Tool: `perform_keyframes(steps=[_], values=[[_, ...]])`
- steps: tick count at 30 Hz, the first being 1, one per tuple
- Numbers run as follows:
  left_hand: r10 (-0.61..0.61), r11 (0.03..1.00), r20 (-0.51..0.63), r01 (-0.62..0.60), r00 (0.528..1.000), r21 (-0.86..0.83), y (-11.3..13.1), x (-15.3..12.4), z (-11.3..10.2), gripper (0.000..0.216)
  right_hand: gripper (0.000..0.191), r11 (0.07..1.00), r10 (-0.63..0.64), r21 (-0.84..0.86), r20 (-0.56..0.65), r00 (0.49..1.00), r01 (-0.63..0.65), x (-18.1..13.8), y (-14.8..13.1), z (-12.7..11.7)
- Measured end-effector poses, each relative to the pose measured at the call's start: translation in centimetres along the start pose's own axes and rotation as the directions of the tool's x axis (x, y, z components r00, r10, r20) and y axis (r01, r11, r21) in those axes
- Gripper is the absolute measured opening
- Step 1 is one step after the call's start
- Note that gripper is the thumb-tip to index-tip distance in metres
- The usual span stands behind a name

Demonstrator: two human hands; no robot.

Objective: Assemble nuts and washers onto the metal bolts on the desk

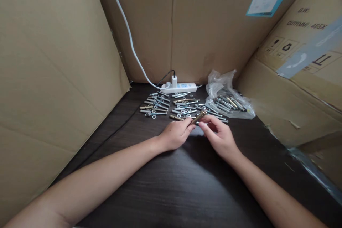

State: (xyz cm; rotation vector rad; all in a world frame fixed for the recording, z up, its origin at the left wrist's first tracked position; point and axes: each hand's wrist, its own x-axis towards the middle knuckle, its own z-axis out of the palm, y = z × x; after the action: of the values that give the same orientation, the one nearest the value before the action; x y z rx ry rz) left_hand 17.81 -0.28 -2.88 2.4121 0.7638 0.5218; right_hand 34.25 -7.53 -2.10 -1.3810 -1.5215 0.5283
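Note:
My left hand (175, 134) rests on the dark table (171, 185) with its fingers pinched on a brass-coloured anchor bolt (199, 117), which points up and to the right. My right hand (220, 136) is curled just beside it, fingertips close to the bolt's lower end and pressed together on a small part I cannot make out. Just beyond both hands lie several loose bolts, sleeves and washers (171, 105) spread in rows.
A clear plastic bag of bolts (227, 101) lies at the right rear. A white power strip (179, 87) with a plugged charger and cables sits against the back. Cardboard boxes (53, 78) wall in the left, back and right sides.

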Motion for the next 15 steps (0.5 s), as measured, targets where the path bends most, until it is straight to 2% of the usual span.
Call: perform_keyframes(steps=[5, 7, 9, 10, 12, 15], values=[[0.071, 0.997, 0.054, -0.071, 0.996, -0.005, 0.1, -0.1, 0.0, 0.025, 0.015, 0.989, -0.087, -0.116, 0.012, 0.996, 0.088, -0.3, -1.1, 0.7], [0.051, 0.998, 0.066, -0.052, 0.997, 0.02, 0.3, -0.2, -0.2, 0.025, 0.016, 0.972, -0.133, -0.193, 0.016, 0.991, 0.133, 0.5, -1.4, -0.3], [0.033, 0.998, 0.071, -0.036, 0.997, 0.044, 0.4, -0.3, -0.4, 0.024, 0.017, 0.947, -0.121, -0.301, -0.011, 0.993, 0.112, 2.1, -1.1, -2.4], [0.035, 0.998, 0.076, -0.039, 0.996, 0.051, 0.5, -0.3, -0.5, 0.024, 0.018, 0.912, -0.103, -0.402, -0.02, 0.995, 0.086, 3.2, -0.7, -3.7], [0.061, 0.996, 0.098, -0.067, 0.993, 0.053, 0.5, -0.3, -0.6, 0.022, 0.018, 0.769, -0.003, -0.639, -0.014, 1.0, -0.007, 5.4, 0.8, -6.6], [0.088, 0.994, 0.129, -0.096, 0.988, 0.057, 0.4, -0.3, -0.6, 0.021, 0.021, 0.521, 0.154, -0.828, -0.147, 0.977, -0.207, 8.3, 3.7, -9.9]])
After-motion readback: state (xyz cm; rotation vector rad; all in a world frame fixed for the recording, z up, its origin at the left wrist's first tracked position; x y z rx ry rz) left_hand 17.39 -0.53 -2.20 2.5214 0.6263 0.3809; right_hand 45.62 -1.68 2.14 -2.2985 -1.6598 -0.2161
